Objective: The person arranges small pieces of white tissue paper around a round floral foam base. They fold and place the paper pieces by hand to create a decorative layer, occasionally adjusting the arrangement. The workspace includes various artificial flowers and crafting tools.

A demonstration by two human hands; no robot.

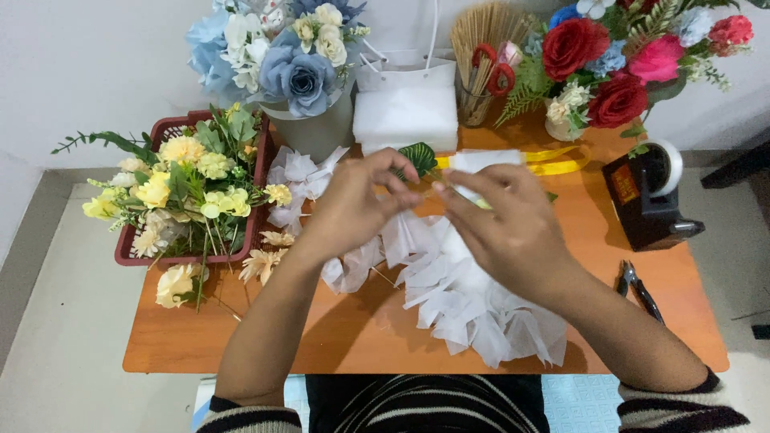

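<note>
Both hands meet above the middle of the orange tabletop (241, 337), over a heap of white tissue paper (473, 305) with torn, ruffled edges. The left hand (353, 204) has its fingers (405, 170) bent inward and pinched toward the right hand (505, 216), whose fingers (457, 180) close on a small pale piece between the two hands; what exactly is pinched there is too small to tell. The tissue paper lies directly below the hands and spreads toward the person's side of the tabletop. To the left of the tissue paper stands a red basket (132, 256) filled with yellow flowers (180, 188), with a few loose yellow blooms (175, 285) just beside it. Beyond the tissue paper stand a blue-and-white bouquet (277, 52), a white paper bag (405, 108), a cup of wooden sticks (481, 48) holding red-handled scissors (493, 68), and a red-and-pink bouquet (618, 60). To the right of the tissue paper sit a dark tape dispenser (646, 200) and pliers (638, 289)
</note>
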